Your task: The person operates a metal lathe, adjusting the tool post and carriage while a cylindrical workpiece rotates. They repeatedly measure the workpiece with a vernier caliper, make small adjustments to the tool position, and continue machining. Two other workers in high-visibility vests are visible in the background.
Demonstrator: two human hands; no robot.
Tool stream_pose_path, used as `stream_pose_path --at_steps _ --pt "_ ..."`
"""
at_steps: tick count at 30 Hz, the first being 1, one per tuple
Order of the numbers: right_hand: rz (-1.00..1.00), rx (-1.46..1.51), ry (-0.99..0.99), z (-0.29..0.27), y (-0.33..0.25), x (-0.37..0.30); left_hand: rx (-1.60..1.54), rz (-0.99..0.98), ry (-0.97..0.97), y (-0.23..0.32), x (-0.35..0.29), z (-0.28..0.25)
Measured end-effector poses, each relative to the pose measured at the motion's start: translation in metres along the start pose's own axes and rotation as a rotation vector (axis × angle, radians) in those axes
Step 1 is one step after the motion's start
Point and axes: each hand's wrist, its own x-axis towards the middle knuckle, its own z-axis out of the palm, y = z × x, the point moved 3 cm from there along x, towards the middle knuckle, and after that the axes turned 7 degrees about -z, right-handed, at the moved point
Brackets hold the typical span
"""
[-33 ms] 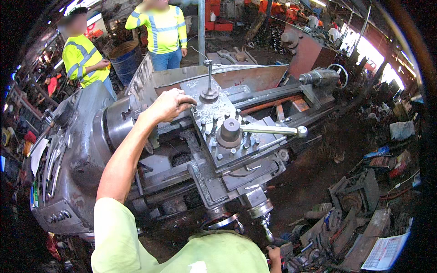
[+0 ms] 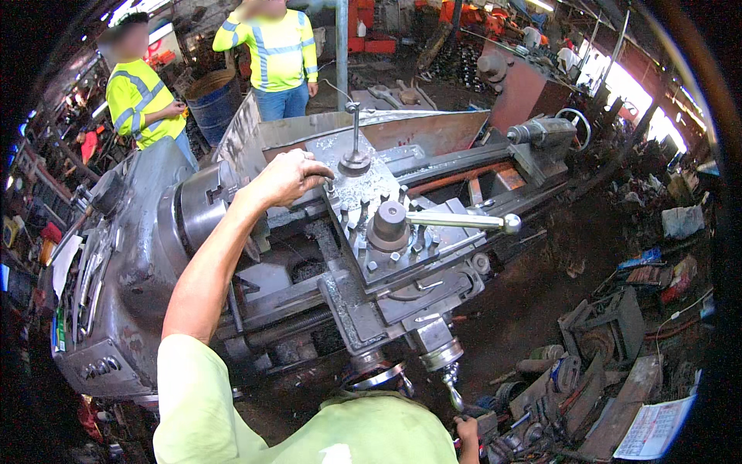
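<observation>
Two holds can't be told; left hand [image 2: 287, 178] half-curled at bolt [image 2: 331, 188]; right hand [image 2: 467, 428], opening unclear; metal chips [image 2: 372, 184] should be avoided.

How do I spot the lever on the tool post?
Find the large grey lathe, then the dark round hub near its middle, down and right of the left hand. The lever juts rightward from that hub. Unlike the short bolts nearby, it is long, pale and ball-ended.
</observation>
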Motion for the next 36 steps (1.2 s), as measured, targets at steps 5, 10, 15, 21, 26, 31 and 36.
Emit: stream_pose_path --at_steps 5,10,15,21,26,31,36 --pt "-0.007 -0.059 0.017 -0.001 0.002 0.025 -0.069 0.013 -0.058 -0.001 0.0 -0.002" --pt "-0.007 -0.146 -0.042 0.009 0.022 0.018 0.024 0.009 -0.048 -0.003 0.003 0.0" --pt "0.116 0.01 -0.096 0.02 0.052 0.001 -0.126 -0.104 -0.184 -0.007 0.008 -0.001" --pt "-0.021 -0.102 -0.037 0.03 0.043 0.0 -0.094 -0.437 0.017 0.027 -0.028 0.014" --pt "0.007 -0.147 -0.129 0.028 -0.002 0.001 -0.592 -0.751 0.26 0.082 -0.053 0.042" --pt "-0.073 -0.413 -0.027 0.012 -0.037 0.041 -1.133 -0.778 0.234 0.079 -0.07 0.072" --pt "-0.288 -0.466 -0.203 0.012 -0.074 0.058 -1.506 -0.998 0.26 0.032 -0.086 0.125"
